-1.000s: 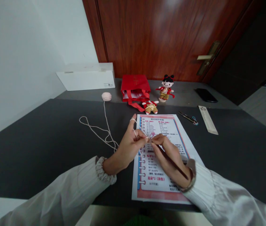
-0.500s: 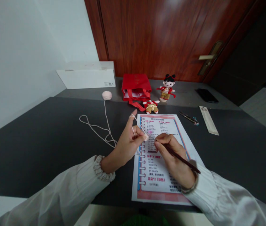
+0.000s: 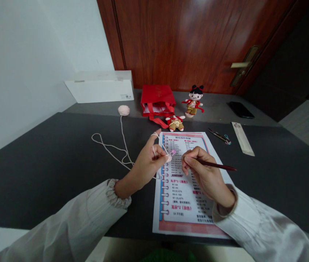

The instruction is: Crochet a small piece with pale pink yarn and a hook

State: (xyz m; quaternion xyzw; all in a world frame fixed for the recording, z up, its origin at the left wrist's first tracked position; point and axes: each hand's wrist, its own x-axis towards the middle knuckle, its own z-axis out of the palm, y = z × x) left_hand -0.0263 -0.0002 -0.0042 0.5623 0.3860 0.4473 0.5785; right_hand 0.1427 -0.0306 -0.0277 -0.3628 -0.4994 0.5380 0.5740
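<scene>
My left hand (image 3: 150,156) pinches a small pale crochet piece (image 3: 168,158) between thumb and fingers, and yarn loops over its raised index finger. A pink stitch marker (image 3: 173,152) shows beside the piece. In my right hand (image 3: 203,167) is a crochet hook with a dark brown handle (image 3: 220,165), its tip pointing left toward the piece; whether the tip touches it is too fine to make out. The pale yarn (image 3: 124,143) runs in loose loops from a small yarn ball (image 3: 124,110) to my left hand. Beneath both hands lies a printed pattern sheet (image 3: 182,218).
Behind the sheet are a red gift bag (image 3: 158,95), a headless crocheted doll body (image 3: 176,123) and a finished doll (image 3: 194,102). Small scissors (image 3: 218,136), a slim packet (image 3: 242,139) and a black phone (image 3: 240,110) lie rightward. A white box (image 3: 101,87) stands back left.
The hook in my right hand has swung from a steep slant to nearly level. My right wrist has turned and shifted slightly right. My left hand keeps its pinch almost in place.
</scene>
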